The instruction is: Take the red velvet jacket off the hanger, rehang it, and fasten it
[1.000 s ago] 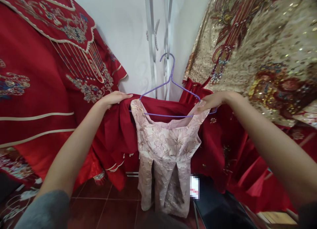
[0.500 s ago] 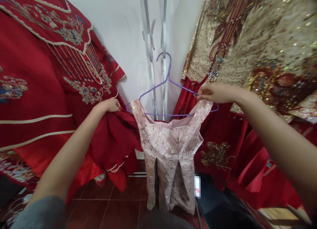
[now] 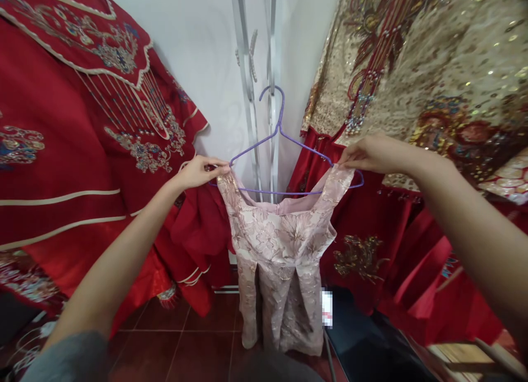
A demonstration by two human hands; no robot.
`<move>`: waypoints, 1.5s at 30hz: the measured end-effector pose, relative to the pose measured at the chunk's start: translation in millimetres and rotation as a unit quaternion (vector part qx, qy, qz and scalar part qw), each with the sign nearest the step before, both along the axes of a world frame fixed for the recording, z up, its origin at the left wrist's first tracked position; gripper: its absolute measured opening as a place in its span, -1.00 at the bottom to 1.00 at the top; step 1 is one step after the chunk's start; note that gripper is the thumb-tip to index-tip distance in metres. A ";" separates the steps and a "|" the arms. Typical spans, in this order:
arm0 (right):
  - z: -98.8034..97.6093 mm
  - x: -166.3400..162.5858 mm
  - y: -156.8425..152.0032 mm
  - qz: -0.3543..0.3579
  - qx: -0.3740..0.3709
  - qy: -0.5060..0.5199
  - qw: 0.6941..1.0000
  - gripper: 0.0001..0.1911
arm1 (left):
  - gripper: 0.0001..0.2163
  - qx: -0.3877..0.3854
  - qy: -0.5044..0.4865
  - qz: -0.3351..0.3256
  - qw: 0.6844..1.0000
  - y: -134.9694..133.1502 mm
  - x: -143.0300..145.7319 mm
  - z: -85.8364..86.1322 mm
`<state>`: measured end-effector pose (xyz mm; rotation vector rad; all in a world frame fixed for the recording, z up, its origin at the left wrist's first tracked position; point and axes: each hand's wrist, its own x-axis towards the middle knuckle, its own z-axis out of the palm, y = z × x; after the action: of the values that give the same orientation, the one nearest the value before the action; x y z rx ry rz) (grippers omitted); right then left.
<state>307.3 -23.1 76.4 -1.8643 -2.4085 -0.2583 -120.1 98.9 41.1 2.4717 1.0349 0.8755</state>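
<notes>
A pale pink floral dress hangs on a purple hanger in the middle of the view, its wide straps lying over the hanger's two ends. My left hand pinches the strap on the left, thumb and fingertips at the hanger's shoulder. On the other side my right hand pinches the right strap where it crosses the hanger. The hanger's hook overlaps a silvery metal upright; whether it rests on anything cannot be made out.
Red embroidered garments hang close on the left. A gold sequined garment and red skirts hang on the right. A black object stands low at the right on the dark red tiled floor. White cables lie at lower left.
My left hand has let go of the red cloth and moved up and right onto the dress's left strap. My right hand has shifted slightly right along the hanger.
</notes>
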 end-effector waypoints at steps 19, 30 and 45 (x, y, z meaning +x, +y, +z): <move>4.5 3.4 -3.9 0.034 0.031 -0.043 0.998 -0.75 | -0.62 0.131 0.155 0.052 0.978 -5.2 5.0 14.7; 0.8 7.1 -2.8 0.033 0.041 -0.026 0.998 -0.73 | -0.64 0.132 0.172 -0.069 0.974 -16.4 8.8 29.7; -11.1 25.2 -26.8 -0.013 0.050 0.034 0.998 -0.75 | -0.69 0.151 0.127 0.125 0.972 -16.2 -44.8 -12.2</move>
<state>332.5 -49.9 65.3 -1.8304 -2.2843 -0.3063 -164.9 82.6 28.9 2.8068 1.4187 0.8590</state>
